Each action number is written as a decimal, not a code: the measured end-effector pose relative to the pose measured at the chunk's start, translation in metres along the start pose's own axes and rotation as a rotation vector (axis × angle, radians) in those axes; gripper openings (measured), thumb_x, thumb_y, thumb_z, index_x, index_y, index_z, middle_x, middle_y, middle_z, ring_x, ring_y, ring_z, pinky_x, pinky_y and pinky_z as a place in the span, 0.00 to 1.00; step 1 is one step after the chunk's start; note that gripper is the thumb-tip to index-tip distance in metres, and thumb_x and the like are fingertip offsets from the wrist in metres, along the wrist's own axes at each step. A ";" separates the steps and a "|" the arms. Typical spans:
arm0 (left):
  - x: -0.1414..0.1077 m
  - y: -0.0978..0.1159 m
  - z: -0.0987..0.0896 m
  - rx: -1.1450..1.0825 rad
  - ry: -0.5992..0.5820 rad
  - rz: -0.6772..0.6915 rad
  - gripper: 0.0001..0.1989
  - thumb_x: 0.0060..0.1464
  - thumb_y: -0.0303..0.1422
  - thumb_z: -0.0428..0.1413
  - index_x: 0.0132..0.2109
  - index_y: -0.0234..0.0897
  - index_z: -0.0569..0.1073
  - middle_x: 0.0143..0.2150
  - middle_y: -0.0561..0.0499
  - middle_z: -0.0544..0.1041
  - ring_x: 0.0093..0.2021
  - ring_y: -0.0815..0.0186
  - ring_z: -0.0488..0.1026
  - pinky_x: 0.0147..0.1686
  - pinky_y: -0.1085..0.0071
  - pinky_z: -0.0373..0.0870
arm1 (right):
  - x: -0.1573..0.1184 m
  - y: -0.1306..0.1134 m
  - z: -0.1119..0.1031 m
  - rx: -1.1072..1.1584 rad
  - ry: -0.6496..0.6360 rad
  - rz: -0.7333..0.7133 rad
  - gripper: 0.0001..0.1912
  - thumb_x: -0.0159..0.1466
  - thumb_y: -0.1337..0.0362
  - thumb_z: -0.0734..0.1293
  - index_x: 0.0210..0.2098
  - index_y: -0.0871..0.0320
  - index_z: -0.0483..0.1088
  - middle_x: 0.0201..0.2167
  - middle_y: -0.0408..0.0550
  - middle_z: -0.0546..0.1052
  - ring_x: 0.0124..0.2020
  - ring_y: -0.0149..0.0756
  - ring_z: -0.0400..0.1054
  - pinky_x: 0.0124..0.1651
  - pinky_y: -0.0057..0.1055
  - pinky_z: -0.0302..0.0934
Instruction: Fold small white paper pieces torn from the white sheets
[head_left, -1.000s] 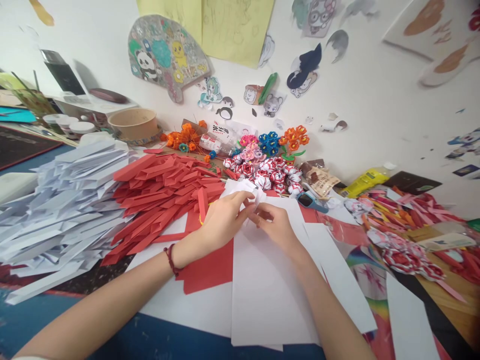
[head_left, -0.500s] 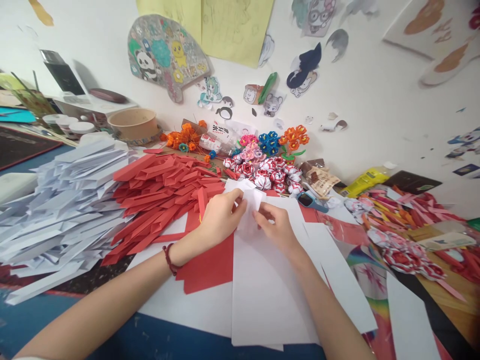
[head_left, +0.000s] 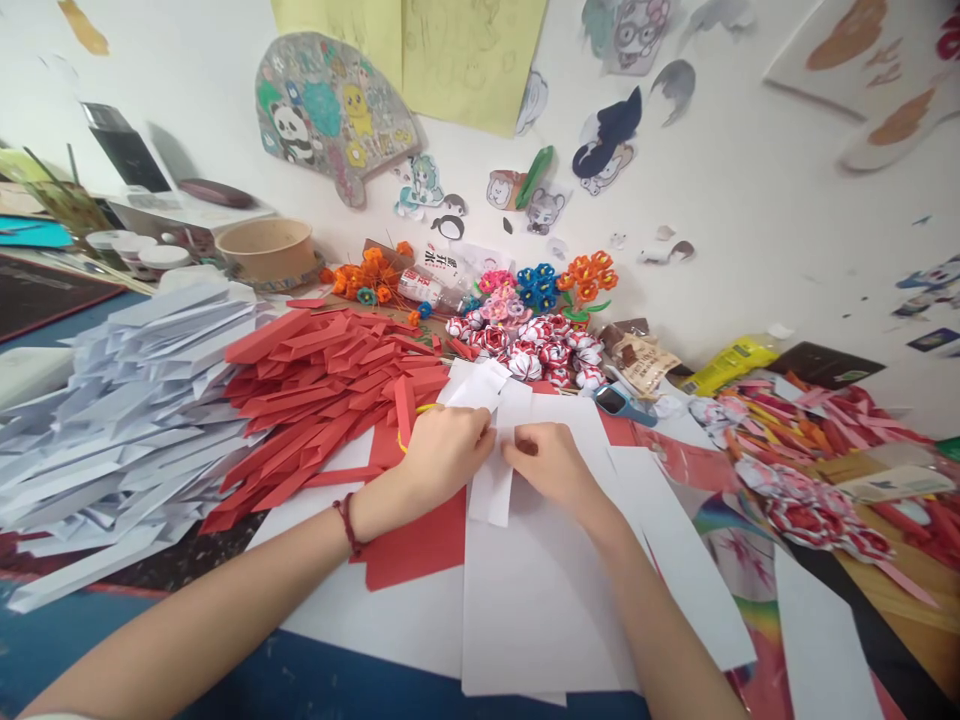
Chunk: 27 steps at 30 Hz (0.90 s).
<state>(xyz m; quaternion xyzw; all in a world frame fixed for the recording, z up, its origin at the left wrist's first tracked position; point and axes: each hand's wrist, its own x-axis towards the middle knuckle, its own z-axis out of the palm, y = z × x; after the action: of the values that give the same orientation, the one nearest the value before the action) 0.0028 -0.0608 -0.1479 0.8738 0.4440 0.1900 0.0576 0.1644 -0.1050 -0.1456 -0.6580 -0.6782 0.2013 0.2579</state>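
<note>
Between my two hands is a narrow white paper strip (head_left: 495,490), upright over the stacked white sheets (head_left: 547,600). My left hand (head_left: 452,447) is closed on the strip's left edge, with thumb and fingertips pinched. My right hand (head_left: 546,460) has curled fingers pinching the opposite edge. Another white folded piece (head_left: 477,385) lies just beyond my left knuckles. Red paper (head_left: 420,540) shows under my left wrist. A yellow loop (head_left: 403,440), partly covered, sits by my left hand.
Folded white strips (head_left: 150,400) pile up at the left, next to folded red strips (head_left: 330,390). Red-and-white paper flowers (head_left: 551,345) and a blue watch (head_left: 622,402) lie behind my hands. Colourful strips (head_left: 810,425) and a yellow bottle (head_left: 731,362) are at the right.
Both hands have come slightly nearer to me. The white paper between them now reads as a long narrow strip reaching below my fingers; before, it was raised above them.
</note>
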 end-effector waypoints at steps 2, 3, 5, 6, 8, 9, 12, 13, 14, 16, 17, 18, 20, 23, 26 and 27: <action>-0.003 0.002 0.005 0.078 0.021 0.087 0.10 0.56 0.30 0.48 0.28 0.35 0.70 0.25 0.49 0.74 0.26 0.64 0.70 0.25 0.71 0.53 | -0.002 0.000 -0.001 -0.067 -0.031 0.009 0.15 0.56 0.64 0.62 0.14 0.57 0.60 0.14 0.39 0.65 0.19 0.28 0.57 0.23 0.26 0.47; -0.004 0.003 0.008 0.104 0.024 0.125 0.09 0.56 0.28 0.48 0.29 0.35 0.70 0.26 0.49 0.75 0.26 0.64 0.70 0.26 0.70 0.55 | -0.003 0.000 -0.001 -0.100 -0.044 0.018 0.14 0.55 0.65 0.62 0.14 0.57 0.61 0.13 0.39 0.65 0.18 0.29 0.57 0.23 0.26 0.46; -0.007 0.005 0.012 0.136 0.019 0.181 0.08 0.55 0.26 0.49 0.30 0.34 0.70 0.27 0.49 0.74 0.26 0.64 0.70 0.27 0.69 0.57 | -0.005 0.001 0.000 -0.163 -0.052 0.053 0.14 0.54 0.67 0.63 0.14 0.57 0.61 0.13 0.40 0.64 0.18 0.29 0.57 0.22 0.27 0.44; -0.008 0.005 0.014 0.144 0.011 0.200 0.08 0.55 0.25 0.49 0.29 0.34 0.70 0.27 0.49 0.74 0.26 0.64 0.70 0.27 0.69 0.57 | -0.006 0.001 0.001 -0.194 -0.048 0.075 0.15 0.54 0.67 0.63 0.13 0.57 0.61 0.12 0.40 0.63 0.17 0.29 0.57 0.21 0.27 0.43; -0.009 0.006 0.016 0.156 0.001 0.225 0.08 0.54 0.24 0.49 0.29 0.34 0.70 0.27 0.49 0.73 0.27 0.63 0.70 0.27 0.69 0.57 | -0.009 0.001 0.003 -0.259 -0.017 0.120 0.17 0.56 0.66 0.64 0.12 0.56 0.60 0.12 0.41 0.63 0.16 0.30 0.57 0.20 0.28 0.42; -0.010 0.006 0.017 0.162 0.001 0.237 0.07 0.54 0.24 0.49 0.29 0.34 0.69 0.26 0.49 0.72 0.27 0.63 0.70 0.26 0.68 0.57 | -0.010 0.000 0.004 -0.293 0.003 0.139 0.18 0.57 0.64 0.65 0.12 0.56 0.60 0.12 0.42 0.63 0.16 0.31 0.57 0.20 0.28 0.41; -0.011 0.006 0.020 0.181 0.022 0.278 0.08 0.54 0.22 0.49 0.29 0.34 0.68 0.25 0.49 0.71 0.26 0.64 0.69 0.25 0.69 0.56 | -0.013 0.001 0.006 -0.374 0.041 0.187 0.21 0.60 0.59 0.65 0.12 0.55 0.62 0.12 0.44 0.65 0.15 0.32 0.58 0.21 0.30 0.42; -0.012 0.005 0.021 0.187 0.031 0.297 0.08 0.53 0.22 0.49 0.29 0.34 0.68 0.25 0.50 0.71 0.26 0.64 0.68 0.25 0.69 0.56 | -0.014 0.001 0.006 -0.385 0.047 0.200 0.20 0.60 0.59 0.65 0.13 0.55 0.63 0.13 0.45 0.66 0.16 0.33 0.59 0.22 0.30 0.42; -0.012 0.005 0.021 0.195 0.038 0.316 0.08 0.53 0.21 0.49 0.28 0.34 0.68 0.25 0.50 0.71 0.26 0.64 0.68 0.25 0.69 0.56 | -0.014 0.002 0.007 -0.386 0.050 0.209 0.19 0.60 0.59 0.65 0.14 0.55 0.65 0.14 0.45 0.68 0.17 0.33 0.60 0.22 0.30 0.43; -0.013 0.006 0.021 0.212 0.043 0.352 0.09 0.53 0.21 0.49 0.28 0.34 0.67 0.25 0.50 0.71 0.26 0.64 0.68 0.25 0.68 0.56 | -0.015 0.004 0.007 -0.373 0.054 0.223 0.17 0.60 0.59 0.65 0.17 0.55 0.67 0.17 0.46 0.71 0.19 0.35 0.63 0.23 0.30 0.44; -0.014 0.006 0.021 0.220 0.043 0.362 0.09 0.53 0.21 0.49 0.28 0.35 0.67 0.25 0.50 0.71 0.27 0.63 0.68 0.25 0.68 0.56 | -0.016 0.005 0.007 -0.361 0.055 0.224 0.16 0.61 0.59 0.65 0.18 0.55 0.68 0.18 0.47 0.72 0.20 0.35 0.64 0.23 0.29 0.44; -0.014 0.006 0.021 0.226 0.042 0.368 0.08 0.53 0.21 0.49 0.28 0.35 0.67 0.25 0.50 0.71 0.27 0.63 0.67 0.25 0.68 0.56 | -0.017 0.006 0.007 -0.347 0.056 0.223 0.15 0.61 0.59 0.65 0.19 0.55 0.68 0.19 0.47 0.72 0.21 0.36 0.65 0.23 0.29 0.44; -0.014 0.006 0.021 0.231 0.042 0.372 0.08 0.53 0.21 0.49 0.28 0.35 0.67 0.26 0.50 0.70 0.27 0.64 0.67 0.25 0.68 0.56 | -0.019 0.007 0.008 -0.325 0.060 0.216 0.12 0.61 0.60 0.65 0.21 0.55 0.69 0.20 0.46 0.73 0.23 0.36 0.66 0.23 0.29 0.45; -0.014 0.007 0.021 0.223 0.054 0.366 0.08 0.53 0.21 0.50 0.29 0.35 0.67 0.26 0.50 0.70 0.28 0.64 0.67 0.25 0.69 0.56 | -0.023 0.006 0.010 -0.328 0.081 0.202 0.07 0.61 0.62 0.65 0.26 0.55 0.69 0.21 0.44 0.73 0.23 0.34 0.66 0.24 0.28 0.45; -0.015 0.006 0.022 0.202 0.069 0.359 0.08 0.55 0.23 0.50 0.28 0.36 0.68 0.25 0.50 0.70 0.29 0.65 0.67 0.25 0.69 0.55 | -0.027 0.004 0.014 -0.356 0.120 0.153 0.04 0.62 0.65 0.64 0.32 0.54 0.70 0.24 0.43 0.75 0.23 0.33 0.66 0.24 0.29 0.45; -0.015 0.006 0.022 0.196 0.069 0.359 0.09 0.55 0.23 0.50 0.28 0.36 0.69 0.25 0.50 0.70 0.29 0.65 0.67 0.25 0.69 0.55 | -0.028 0.003 0.016 -0.356 0.135 0.128 0.04 0.62 0.65 0.63 0.33 0.53 0.71 0.25 0.42 0.75 0.23 0.33 0.66 0.25 0.29 0.45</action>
<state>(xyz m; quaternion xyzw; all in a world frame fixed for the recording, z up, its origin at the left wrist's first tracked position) 0.0079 -0.0746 -0.1711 0.9333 0.2992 0.1828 -0.0776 0.1574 -0.1319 -0.1622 -0.7471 -0.6409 0.0494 0.1691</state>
